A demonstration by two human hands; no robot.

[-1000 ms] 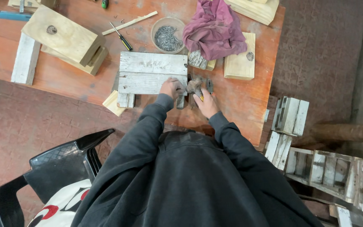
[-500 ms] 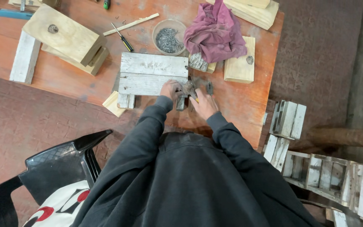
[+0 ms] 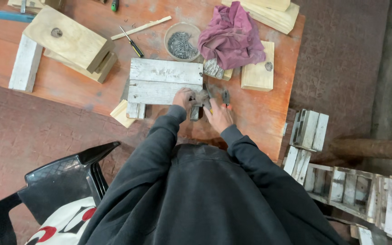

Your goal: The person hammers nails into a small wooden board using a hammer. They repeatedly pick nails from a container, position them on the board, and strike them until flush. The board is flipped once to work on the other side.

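Grey plank panel (image 3: 164, 81) on orange tabletop (image 3: 259, 109), right end under left hand (image 3: 183, 97), fingers curled on it. Right hand (image 3: 218, 115) just beside, clenched around pliers (image 3: 225, 96).

Weathered wood and dull metal under my hands

My left hand (image 3: 183, 97) pressed on the grey board panel (image 3: 164, 81), rough, bleached, matt wood; my right hand (image 3: 218, 117) gripped a tool (image 3: 205, 96) of dark, dull metal. The table (image 3: 259, 113) was worn orange wood, the rag (image 3: 231, 36) soft crumpled maroon cloth, the nails (image 3: 181, 44) grey metal.
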